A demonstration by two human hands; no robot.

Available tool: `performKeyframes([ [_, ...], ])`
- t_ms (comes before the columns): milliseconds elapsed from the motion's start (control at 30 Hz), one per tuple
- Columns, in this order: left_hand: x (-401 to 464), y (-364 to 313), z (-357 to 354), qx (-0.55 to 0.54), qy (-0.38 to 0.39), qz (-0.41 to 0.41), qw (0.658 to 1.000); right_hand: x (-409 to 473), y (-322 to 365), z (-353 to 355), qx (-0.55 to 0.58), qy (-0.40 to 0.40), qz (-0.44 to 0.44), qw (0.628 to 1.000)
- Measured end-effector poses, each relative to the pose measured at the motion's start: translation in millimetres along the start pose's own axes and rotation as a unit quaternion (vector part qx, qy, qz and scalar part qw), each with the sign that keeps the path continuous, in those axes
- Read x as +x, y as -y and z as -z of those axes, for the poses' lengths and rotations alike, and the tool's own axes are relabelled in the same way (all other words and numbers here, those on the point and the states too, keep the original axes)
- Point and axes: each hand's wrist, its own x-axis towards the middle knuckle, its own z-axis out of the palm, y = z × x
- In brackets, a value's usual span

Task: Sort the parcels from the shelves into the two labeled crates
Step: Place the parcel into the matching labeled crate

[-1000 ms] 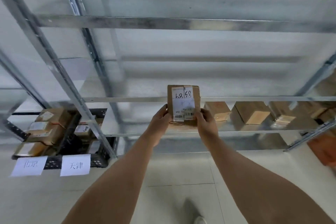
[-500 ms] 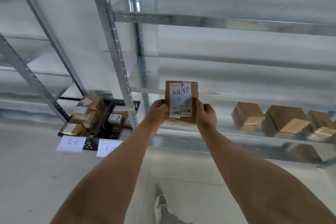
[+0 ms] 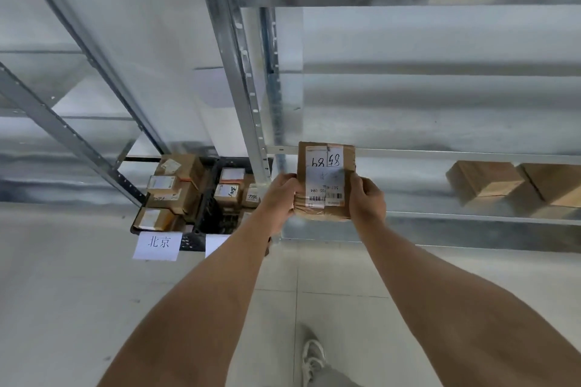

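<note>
The view has swung left since a second ago, bringing the crates (image 3: 201,217) closer to the held parcel (image 3: 325,181). The left hand (image 3: 279,198) and right hand (image 3: 366,201) are each grasping a side of the parcel, holding it upright, right of the crates, before the shelf (image 3: 440,152).

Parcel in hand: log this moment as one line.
parcel | held by left hand and right hand | label facing camera | crates at left, not reached
</note>
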Motion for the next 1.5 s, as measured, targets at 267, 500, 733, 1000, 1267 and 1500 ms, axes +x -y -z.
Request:
performKeyframes([
  [267,32.6,1.9,83.1,0.032,0.044,0.027,0.998,-32.0,4.2,-78.6,-0.011,-0.048,-0.028,0.998],
  [500,56.9,16.6,211.2,0.097,0.117,0.058,0.987,-94.3,2.7,-193.3,-0.021,-0.106,-0.072,0.992],
  [733,75.3,16.1,319.9,0.108,0.113,0.096,0.983,-134.0,24.0,-300.3,-0.010,-0.083,-0.109,0.990],
  [1000,142.8,8.2,388.5,0.099,0.086,0.107,0.985,-93.5,40.9,-384.2,-0.055,-0.012,-0.105,0.993],
  [1267,257.6,-18.6,417.1,0.074,0.038,0.138,0.987,11.4,56.1,-459.4,-0.104,0.069,-0.095,0.988],
  [1500,355.6,-2.9,437.0,0.045,0.035,0.177,0.983,97.2,54.5,-527.8,-0.160,0.128,-0.088,0.975],
])
